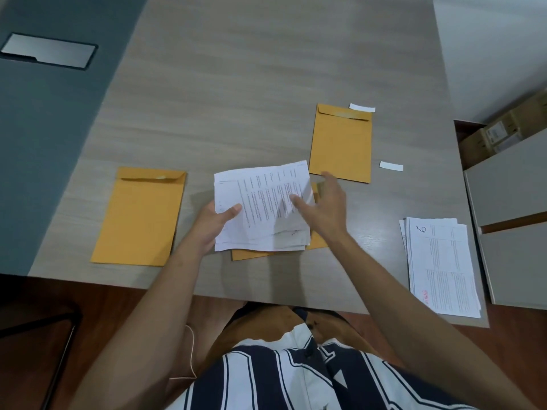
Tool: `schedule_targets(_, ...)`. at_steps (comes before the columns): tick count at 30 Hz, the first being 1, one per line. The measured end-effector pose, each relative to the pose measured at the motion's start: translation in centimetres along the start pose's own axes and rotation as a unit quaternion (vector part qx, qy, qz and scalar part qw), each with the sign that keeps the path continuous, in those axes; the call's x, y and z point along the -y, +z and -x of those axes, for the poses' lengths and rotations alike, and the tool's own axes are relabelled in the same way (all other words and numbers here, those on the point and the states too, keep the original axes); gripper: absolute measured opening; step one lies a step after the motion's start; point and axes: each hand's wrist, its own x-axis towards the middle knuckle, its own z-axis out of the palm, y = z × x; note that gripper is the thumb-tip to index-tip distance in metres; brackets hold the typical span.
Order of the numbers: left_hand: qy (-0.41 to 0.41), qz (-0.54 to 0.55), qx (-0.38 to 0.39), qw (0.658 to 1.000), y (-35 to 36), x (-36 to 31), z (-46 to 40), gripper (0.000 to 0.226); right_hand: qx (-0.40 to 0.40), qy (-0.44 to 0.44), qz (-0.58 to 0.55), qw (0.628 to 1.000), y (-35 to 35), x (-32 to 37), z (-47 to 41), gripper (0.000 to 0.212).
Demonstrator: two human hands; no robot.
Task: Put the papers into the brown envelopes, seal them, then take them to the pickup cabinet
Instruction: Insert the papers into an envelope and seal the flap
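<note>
My left hand (pixel 214 221) grips the left edge of a stack of printed white papers (pixel 260 208) held just above the table. My right hand (pixel 324 204) is spread over the right side of that stack, fingers apart, thumb on the top sheet. Under the stack lies a brown envelope (pixel 251 255), mostly hidden. A second brown envelope (pixel 140 217) lies flat to the left with its flap folded down. A third brown envelope (pixel 340 143) lies farther back on the right, flap down. Another pile of papers (pixel 441 264) rests at the table's right edge.
Two small white strips (pixel 362 107) (pixel 391 166) lie near the far right envelope. The grey wood table (pixel 236 84) ends close to my body. A low grey cabinet (pixel 509 217) and cardboard boxes (pixel 497 134) stand on the right. A metal hatch (pixel 48 50) sits in the dark panel on the left.
</note>
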Motion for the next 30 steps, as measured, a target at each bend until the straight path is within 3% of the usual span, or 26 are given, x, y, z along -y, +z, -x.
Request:
schedule_targets(3, 0.033, 0.02, 0.043, 0.998, -0.6, -1.1, 0.0, 0.034, 0.082, 0.113, -0.182, 0.973, -2.0, -0.8, -1.5, 0.11)
schedule_targets(5, 0.043, 0.024, 0.055, 0.997, -0.7, -1.7, -0.1, 0.035, 0.122, 0.128, -0.253, 0.951, -2.8, -1.4, -2.0, 0.11)
schedule_targets(9, 0.064, 0.018, 0.079, 0.995, -0.6, -2.7, -0.4, 0.038, 0.143, 0.074, -0.243, 0.957, -3.7, -1.8, -2.2, 0.081)
schedule_targets(13, 0.073, 0.014, 0.112, 0.991, -0.6, -3.2, -0.4, 0.063, 0.211, 0.052, -0.293, 0.931, -4.3, -1.2, -1.6, 0.058)
schedule_targets(16, 0.079, 0.014, 0.109, 0.991, -0.7, -3.3, -0.4, 0.061, 0.228, 0.037, -0.305, 0.924, -4.3, -0.7, -0.9, 0.05)
schedule_targets(20, 0.1, 0.009, 0.074, 0.992, -1.3, -2.8, -0.6, 0.029, 0.178, 0.008, -0.279, 0.944, -3.6, -0.1, 0.3, 0.04)
schedule_targets(30, 0.068, -0.076, -0.01, 0.995, -2.4, -0.4, 0.5, 0.03, 0.128, -0.033, -0.135, 0.982, -1.7, -2.0, 2.8, 0.042)
